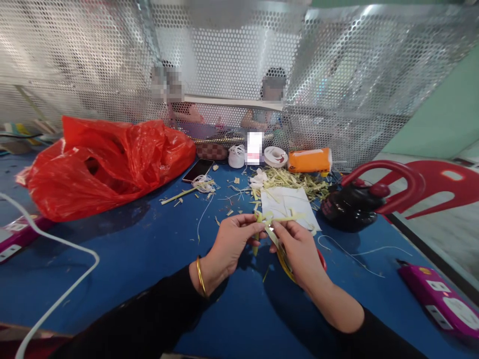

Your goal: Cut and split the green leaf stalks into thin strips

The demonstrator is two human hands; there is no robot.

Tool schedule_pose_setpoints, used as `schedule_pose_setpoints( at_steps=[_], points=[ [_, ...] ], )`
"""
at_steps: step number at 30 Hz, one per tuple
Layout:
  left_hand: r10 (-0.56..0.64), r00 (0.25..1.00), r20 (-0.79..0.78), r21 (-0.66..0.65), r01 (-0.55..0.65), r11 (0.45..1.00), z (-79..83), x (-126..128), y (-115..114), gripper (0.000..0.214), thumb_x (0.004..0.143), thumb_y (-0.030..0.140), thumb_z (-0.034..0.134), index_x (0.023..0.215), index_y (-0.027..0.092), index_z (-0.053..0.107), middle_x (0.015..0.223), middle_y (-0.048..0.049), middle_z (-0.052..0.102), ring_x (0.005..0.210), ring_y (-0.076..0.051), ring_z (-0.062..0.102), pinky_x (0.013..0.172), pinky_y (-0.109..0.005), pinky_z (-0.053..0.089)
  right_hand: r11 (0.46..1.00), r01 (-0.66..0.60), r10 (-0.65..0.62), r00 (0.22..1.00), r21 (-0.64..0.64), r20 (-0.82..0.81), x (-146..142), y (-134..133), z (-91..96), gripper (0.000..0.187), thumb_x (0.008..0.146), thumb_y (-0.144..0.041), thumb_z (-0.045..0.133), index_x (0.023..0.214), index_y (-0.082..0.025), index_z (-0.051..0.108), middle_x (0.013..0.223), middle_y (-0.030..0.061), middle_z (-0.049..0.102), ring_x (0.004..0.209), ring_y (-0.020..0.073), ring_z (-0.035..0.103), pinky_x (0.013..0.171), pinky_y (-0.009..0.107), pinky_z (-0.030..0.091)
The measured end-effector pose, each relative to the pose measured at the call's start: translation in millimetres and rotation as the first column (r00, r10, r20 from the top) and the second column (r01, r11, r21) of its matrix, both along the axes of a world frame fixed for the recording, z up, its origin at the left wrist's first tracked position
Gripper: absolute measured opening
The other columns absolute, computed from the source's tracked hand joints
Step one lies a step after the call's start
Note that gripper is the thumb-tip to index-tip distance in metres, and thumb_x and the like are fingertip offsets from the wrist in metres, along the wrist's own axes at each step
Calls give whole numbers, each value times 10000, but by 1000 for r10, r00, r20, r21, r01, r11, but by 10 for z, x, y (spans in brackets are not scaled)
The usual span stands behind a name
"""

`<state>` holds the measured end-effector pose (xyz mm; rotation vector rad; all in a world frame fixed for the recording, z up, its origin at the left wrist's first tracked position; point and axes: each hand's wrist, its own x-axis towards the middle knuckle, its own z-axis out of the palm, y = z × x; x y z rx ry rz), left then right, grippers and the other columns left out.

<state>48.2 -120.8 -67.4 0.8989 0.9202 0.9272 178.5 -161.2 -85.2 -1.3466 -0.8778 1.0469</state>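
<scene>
Close together over the blue table, both hands work on pale green leaf strips [271, 232], some crossing each other. My left hand [232, 242], a gold bangle at its wrist, pinches the strips between thumb and fingers. From the other side, my right hand [299, 247] also has its thumb and fingertips closed on them. One strip points down below the left fingers, while another reaches right over a white paper sheet [305, 203]. Partly hidden beneath the right hand is a round thing with a yellow and red rim [285, 267].
A heap of leaf scraps [299, 180] lies behind the paper. A dark jug with a red handle [350, 204] stands right, a red plastic bag [112, 164] left. Beyond are a phone [198, 170], a white spool [276, 156] and a perforated metal screen [224, 55] with people behind it.
</scene>
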Motion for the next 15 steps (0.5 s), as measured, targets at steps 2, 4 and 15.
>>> schedule_pose_setpoints(
  at_steps=[2, 4, 15],
  points=[
    [48, 999, -5, 2, -48, 999, -10, -22, 38, 221, 615, 227, 764, 769, 118, 650, 644, -21, 650, 566, -102, 607, 433, -155, 412, 999, -34, 33, 996, 19, 84, 4, -26, 9, 241, 798, -426, 630, 786, -193, 570, 581, -31, 617, 447, 124, 556, 471, 244, 451],
    [76, 997, -12, -6, -76, 997, -34, -41, 74, 214, 637, 237, 743, 783, 120, 641, 614, -20, 642, 541, -93, 592, 405, -144, 371, 995, -78, 67, 982, 59, 178, 14, -54, 17, 195, 845, -396, 582, 889, -208, 560, 643, -19, 646, 492, 139, 588, 526, 264, 489],
    [24, 996, -81, -18, -25, 1000, -41, -45, 53, 145, 624, 197, 684, 750, 133, 653, 544, 27, 557, 447, -54, 454, 382, -155, 277, 847, -429, 42, 642, 313, 766, 103, -75, 75, 206, 873, -135, 523, 991, -240, 655, 927, 30, 684, 848, 175, 636, 780, 291, 488]
  ],
)
